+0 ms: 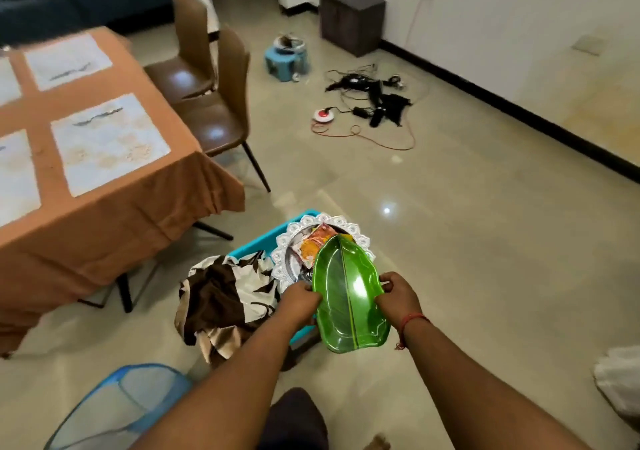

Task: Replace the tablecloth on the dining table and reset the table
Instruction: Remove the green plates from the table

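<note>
Gripping opposite long edges, the left hand [302, 300] and the right hand [398, 295] hold a translucent green leaf-shaped plastic tray [348, 293] between them, fingers curled over its rims. The tray is glossy, with a dark midrib running its length, fine vein lines, a pointed tip aimed away from the person and a scalloped near end. Just beyond the hands, under the tray's tip, lies a round silver plate with a lacy embossed rim [294, 255], carrying orange and red packets [313, 243], on a turquoise plastic stool [258, 241]. Beside the left hand, a crumpled brown-and-cream patterned cloth [225, 297] is heaped. Farther off to the left stands the dining table under an orange-brown tablecloth [114, 214], set with pale rectangular placemats [109, 143] bearing cutlery.
</note>
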`<act>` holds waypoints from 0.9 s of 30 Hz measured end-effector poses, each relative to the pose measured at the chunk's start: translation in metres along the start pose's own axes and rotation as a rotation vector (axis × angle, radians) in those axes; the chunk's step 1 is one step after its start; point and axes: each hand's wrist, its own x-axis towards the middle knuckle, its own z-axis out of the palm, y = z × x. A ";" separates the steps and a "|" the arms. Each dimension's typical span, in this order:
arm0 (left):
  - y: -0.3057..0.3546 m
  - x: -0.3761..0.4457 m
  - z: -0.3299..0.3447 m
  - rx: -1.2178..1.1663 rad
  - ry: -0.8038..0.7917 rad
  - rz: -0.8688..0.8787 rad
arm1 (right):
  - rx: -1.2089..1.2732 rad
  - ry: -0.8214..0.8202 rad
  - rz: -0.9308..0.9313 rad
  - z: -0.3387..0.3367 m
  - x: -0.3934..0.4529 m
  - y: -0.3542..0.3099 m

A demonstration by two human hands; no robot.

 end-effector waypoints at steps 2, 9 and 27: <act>0.008 0.012 -0.003 -0.066 0.035 -0.054 | -0.038 -0.056 -0.007 0.007 0.027 -0.014; -0.008 0.120 -0.031 -0.147 0.061 -0.236 | -0.183 -0.239 -0.006 0.059 0.120 -0.055; 0.011 0.186 -0.030 -0.407 0.184 -0.581 | -0.477 -0.554 0.039 0.117 0.227 -0.065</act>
